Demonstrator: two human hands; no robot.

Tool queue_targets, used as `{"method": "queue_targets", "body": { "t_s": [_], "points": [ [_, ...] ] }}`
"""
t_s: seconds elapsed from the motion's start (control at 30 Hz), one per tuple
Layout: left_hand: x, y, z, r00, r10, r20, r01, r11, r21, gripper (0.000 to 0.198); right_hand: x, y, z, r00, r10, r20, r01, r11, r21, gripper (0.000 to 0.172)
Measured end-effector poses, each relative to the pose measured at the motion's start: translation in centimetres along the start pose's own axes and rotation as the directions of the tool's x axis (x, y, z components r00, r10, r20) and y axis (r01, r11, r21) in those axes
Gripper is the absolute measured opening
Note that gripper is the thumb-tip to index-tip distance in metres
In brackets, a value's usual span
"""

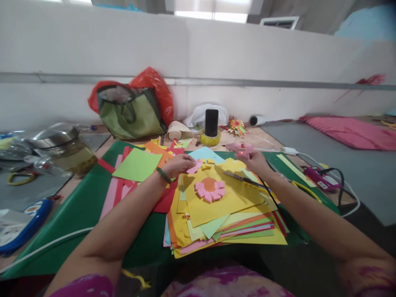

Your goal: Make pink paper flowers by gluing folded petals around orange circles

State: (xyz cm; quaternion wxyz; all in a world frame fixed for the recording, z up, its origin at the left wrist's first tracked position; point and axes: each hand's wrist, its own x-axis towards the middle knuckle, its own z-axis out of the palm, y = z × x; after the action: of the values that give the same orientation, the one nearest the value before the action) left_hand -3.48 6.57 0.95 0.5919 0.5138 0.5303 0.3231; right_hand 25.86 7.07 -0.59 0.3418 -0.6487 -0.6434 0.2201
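My left hand [181, 163], a green bead bracelet at its wrist, has its fingers pinched at a piece of pink paper [194, 166]. My right hand [257, 163] is wrapped round a pink hot glue gun [243, 148], whose small light glows. Between and below the hands lies a paper flower [209, 190] with an orange centre and pink petals round its lower half. It rests on a yellow sheet [229, 208] atop a stack of coloured paper. Scissors [244, 179] lie by my right hand, and small yellow paper bits [208, 163] sit near my left.
A phone [212, 122] stands upright on a yellow tape roll [210, 138] at the back. Behind on the left is a green bag [130, 113], with a glass jar [66, 148] nearer. A purple device [323, 178] and a white cable [349, 189] are at right.
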Motion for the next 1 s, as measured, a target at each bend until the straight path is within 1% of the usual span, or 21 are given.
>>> {"method": "queue_targets", "body": {
  "t_s": [0.1, 0.2, 0.3, 0.4, 0.43, 0.47, 0.5, 0.53, 0.57, 0.6, 0.63, 0.67, 0.7, 0.73, 0.77, 0.8, 0.83, 0.9, 0.93, 0.97, 1.0],
  "points": [
    [-0.6, 0.9, -0.2, 0.998, 0.064, -0.001, -0.064, 0.992, -0.113, 0.016, 0.8, 1.7, 0.4, 0.996, 0.086, 0.015, -0.085, 0.995, -0.057, 0.051],
    [-1.2, 1.3, 0.3, 0.995, 0.105, -0.001, -0.102, 0.962, -0.254, 0.021, 1.0, 2.3, 0.4, 0.988, 0.135, 0.068, -0.124, 0.98, -0.153, 0.047],
    [-1.9, 1.5, 0.9, 0.995, 0.103, -0.014, -0.1, 0.921, -0.377, 0.025, 0.7, 1.9, -0.6, 0.98, 0.155, 0.126, -0.118, 0.958, -0.262, 0.043],
    [-2.6, 1.9, 1.7, 0.994, 0.112, -0.016, -0.109, 0.908, -0.406, 0.025, -0.8, 0.6, -2.5, 0.977, 0.163, 0.139, -0.096, 0.914, -0.395, 0.037],
    [-2.8, 2.0, 1.9, 0.994, 0.112, -0.013, -0.108, 0.907, -0.408, 0.024, -1.7, -0.1, -3.1, 0.98, 0.151, 0.129, -0.08, 0.895, -0.439, 0.034],
    [-3.0, 2.1, 2.2, 0.994, 0.11, -0.007, -0.103, 0.907, -0.409, 0.023, -2.8, -0.8, -3.4, 0.989, 0.095, 0.112, -0.028, 0.867, -0.497, 0.03],
    [-3.1, 2.1, 2.5, 0.994, 0.105, 0.0, -0.096, 0.907, -0.41, 0.022, -3.8, -1.7, -3.5, 0.995, -0.022, 0.098, 0.068, 0.865, -0.496, 0.024],
    [-3.3, 2.1, 2.9, 0.995, 0.101, 0.009, -0.088, 0.907, -0.411, 0.021, -4.9, -2.5, -3.4, 0.979, -0.171, 0.112, 0.203, 0.884, -0.422, 0.018],
    [-3.4, 2.0, 3.3, 0.995, 0.101, 0.019, -0.084, 0.907, -0.414, 0.021, -5.8, -3.4, -3.0, 0.941, -0.316, 0.118, 0.338, 0.886, -0.318, 0.016],
    [-3.5, 1.9, 3.6, 0.994, 0.105, 0.029, -0.084, 0.906, -0.416, 0.022, -6.6, -4.2, -2.4, 0.887, -0.447, 0.113, 0.461, 0.86, -0.22, 0.016],
    [-3.7, 1.7, 4.0, 0.993, 0.111, 0.039, -0.085, 0.905, -0.417, 0.024, -7.1, -5.0, -1.7, 0.815, -0.569, 0.111, 0.579, 0.804, -0.134, 0.017],
    [-3.8, 1.5, 4.3, 0.992, 0.118, 0.053, -0.085, 0.905, -0.416, 0.028, -7.3, -5.6, -0.9, 0.743, -0.66, 0.107, 0.668, 0.74, -0.074, 0.017],
    [-3.9, 1.3, 4.6, 0.99, 0.123, 0.068, -0.085, 0.907, -0.413, 0.031, -7.3, -6.0, -0.2, 0.683, -0.723, 0.102, 0.729, 0.684, -0.028, 0.018],
    [-4.0, 1.1, 4.9, 0.988, 0.131, 0.084, -0.086, 0.91, -0.405, 0.034, -7.2, -6.3, 0.5, 0.641, -0.762, 0.093, 0.765, 0.644, 0.01, 0.02],
    [-4.1, 0.9, 5.1, 0.985, 0.143, 0.097, -0.094, 0.915, -0.393, 0.037, -7.0, -6.5, 1.0, 0.628, -0.774, 0.077, 0.774, 0.632, 0.045, 0.023],
    [-4.2, 0.7, 5.2, 0.982, 0.157, 0.106, -0.107, 0.921, -0.376, 0.039, -6.8, -6.6, 1.4, 0.643, -0.764, 0.053, 0.76, 0.645, 0.081, 0.025],
    [-4.2, 0.6, 5.3, 0.978, 0.174, 0.111, -0.125, 0.928, -0.351, 0.04, -6.5, -6.6, 1.7, 0.683, -0.73, 0.026, 0.723, 0.68, 0.122, 0.028],
    [-4.3, 0.5, 5.4, 0.972, 0.209, 0.107, -0.17, 0.942, -0.289, 0.041, -6.1, -6.6, 1.8, 0.793, -0.609, -0.005, 0.596, 0.774, 0.215, 0.032],
    [-4.3, 0.4, 5.5, 0.969, 0.225, 0.105, -0.192, 0.947, -0.256, 0.041, -6.0, -6.7, 1.8, 0.842, -0.54, 0.009, 0.519, 0.813, 0.262, 0.034],
    [-4.4, 0.5, 5.5, 0.965, 0.242, 0.104, -0.215, 0.951, -0.222, 0.039, -5.9, -6.7, 1.7, 0.879, -0.476, 0.035, 0.445, 0.843, 0.304, 0.037],
    [-4.4, 0.5, 5.5, 0.96, 0.259, 0.104, -0.238, 0.954, -0.184, 0.038, -5.8, -6.8, 1.6, 0.904, -0.423, 0.064, 0.379, 0.86, 0.342, 0.039]
  ]
}}
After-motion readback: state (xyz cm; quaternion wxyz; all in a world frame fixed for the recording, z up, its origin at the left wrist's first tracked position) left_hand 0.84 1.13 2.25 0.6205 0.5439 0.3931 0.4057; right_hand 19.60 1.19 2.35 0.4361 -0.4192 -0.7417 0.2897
